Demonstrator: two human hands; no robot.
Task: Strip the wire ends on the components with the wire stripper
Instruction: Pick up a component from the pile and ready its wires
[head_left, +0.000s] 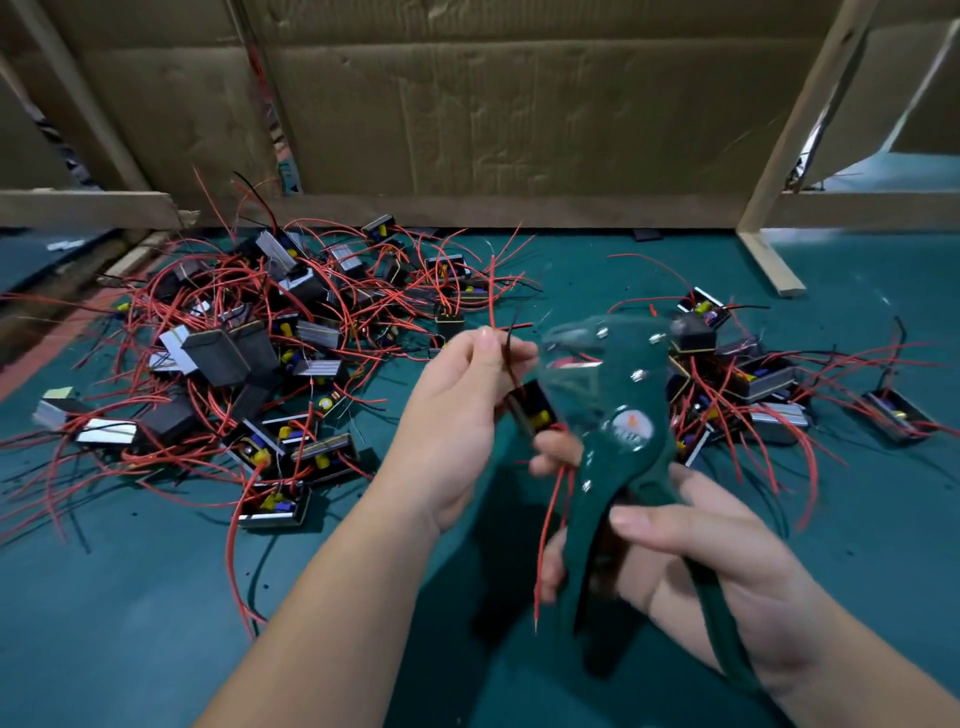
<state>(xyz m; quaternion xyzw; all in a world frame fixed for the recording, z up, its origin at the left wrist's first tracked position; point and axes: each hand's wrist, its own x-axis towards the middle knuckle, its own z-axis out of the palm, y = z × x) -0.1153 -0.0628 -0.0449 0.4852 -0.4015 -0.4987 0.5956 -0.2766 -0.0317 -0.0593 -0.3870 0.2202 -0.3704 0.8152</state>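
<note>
My left hand (462, 415) holds a small black component (535, 408) with a yellow part inside and pinches its thin wires between thumb and forefinger. One red wire (545, 540) hangs down from the component. My right hand (696, 561) grips the handles of a green wire stripper (618, 452). The stripper's jaws, blurred, sit just right of the pinched wires, near the left fingertips.
A big heap of black and silver components with red wires (260, 353) lies on the green mat at the left. A smaller group (753, 384) lies at the right. Cardboard walls and wooden battens (769, 260) close off the back.
</note>
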